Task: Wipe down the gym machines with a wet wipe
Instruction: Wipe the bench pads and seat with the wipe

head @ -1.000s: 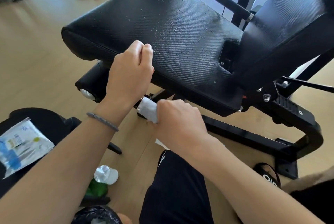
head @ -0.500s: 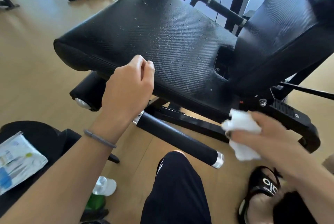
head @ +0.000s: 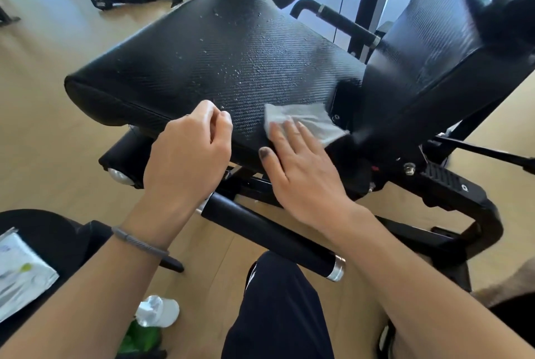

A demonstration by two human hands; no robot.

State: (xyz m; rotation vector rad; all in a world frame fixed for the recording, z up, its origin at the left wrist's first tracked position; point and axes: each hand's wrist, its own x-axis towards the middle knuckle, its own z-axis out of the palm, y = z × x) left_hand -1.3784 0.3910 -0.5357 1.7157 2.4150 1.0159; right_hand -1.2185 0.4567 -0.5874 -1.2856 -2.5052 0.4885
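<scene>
While the right hand [head: 301, 167] lies flat w/ fingers straight, pressing a crumpled white wet wipe [head: 304, 122] onto the black textured vinyl seat pad [head: 220, 60], the wipe sits under & just beyond its fingertips, near the gap by the black backrest pad [head: 434, 48]. Left hand [head: 189, 156] is just to the left of it, fingers loosely curled at the pad's near edge, holding nothing; a grey cord bracelet [head: 139, 241] on its wrist. Droplets speckle the pad beyond both hands; right thumb tip looks dirty.
</scene>
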